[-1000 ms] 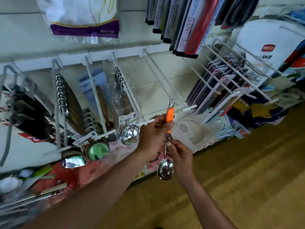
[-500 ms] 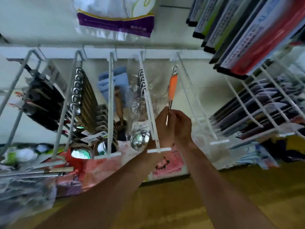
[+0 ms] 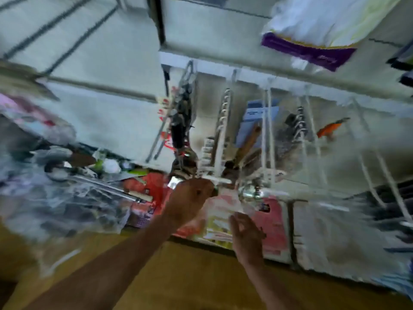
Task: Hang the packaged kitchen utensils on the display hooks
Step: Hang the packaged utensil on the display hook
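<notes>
Blurred orange-handled utensil (image 3: 330, 130) among white hooks (image 3: 270, 139); left hand (image 3: 190, 198), right hand (image 3: 245, 233) below.

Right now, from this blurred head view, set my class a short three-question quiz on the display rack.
1. True or false: the right hand holds the orange-handled utensil.
2. Which hand is up at the front ends of the display hooks? A left hand; B right hand.
3. Fill in: the white bag up high has a ___ band.
Key: 1 false, it hangs clear of both hands; 2 A; 3 purple.
</notes>
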### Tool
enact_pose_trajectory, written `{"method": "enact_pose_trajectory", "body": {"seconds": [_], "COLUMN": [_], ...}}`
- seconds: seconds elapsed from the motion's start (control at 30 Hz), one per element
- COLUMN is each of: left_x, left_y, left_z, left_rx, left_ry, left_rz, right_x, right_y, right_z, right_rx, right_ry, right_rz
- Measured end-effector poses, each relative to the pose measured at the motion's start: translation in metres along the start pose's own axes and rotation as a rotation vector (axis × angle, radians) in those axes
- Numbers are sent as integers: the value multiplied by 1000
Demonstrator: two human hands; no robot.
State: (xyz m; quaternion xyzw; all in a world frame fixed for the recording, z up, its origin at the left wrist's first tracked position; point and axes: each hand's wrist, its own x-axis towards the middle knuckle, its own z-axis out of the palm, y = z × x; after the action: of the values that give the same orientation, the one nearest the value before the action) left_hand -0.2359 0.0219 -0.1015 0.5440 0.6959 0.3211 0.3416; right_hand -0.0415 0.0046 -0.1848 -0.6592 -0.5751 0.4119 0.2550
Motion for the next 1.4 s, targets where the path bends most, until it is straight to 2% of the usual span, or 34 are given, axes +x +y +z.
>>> {"method": "enact_pose_trajectory", "body": {"seconds": [0.07,0.23,0.37,0.47,0.8,0.87,1.07,1.4], "left_x": [-18,-87,-148,-194,-358,-382,-489,-603], "left_y": [-41,-137,-197,-231,-346,-365,-427,-475], "left_z": [-43,-155,-242,-301,-437,-449,-489,-547], "left_rx": [50,117,188,212,179,178,65,56], "left_ry": [90,368,490,564,812,862,1080,1253], "left_rz": [1,-139,-217,-247,-439,-471,-669,-831], "right_x": [-29,-69,-107,-137,-275,-295,-402,-517], "right_y": [-17,-106,-188,-237,-322,-327,-339,-366], "right_z": [47,173,258,317,483,506,589,690], "right_rx": [-122,-214,-186,-208,-250,-227,-244,-242], "right_ry": [-170,-347,-431,-447,-615,-626,-814,-973], "right_rz": [-91,-472,-740,-864,-1090,-1128,-1185,-1262]}}
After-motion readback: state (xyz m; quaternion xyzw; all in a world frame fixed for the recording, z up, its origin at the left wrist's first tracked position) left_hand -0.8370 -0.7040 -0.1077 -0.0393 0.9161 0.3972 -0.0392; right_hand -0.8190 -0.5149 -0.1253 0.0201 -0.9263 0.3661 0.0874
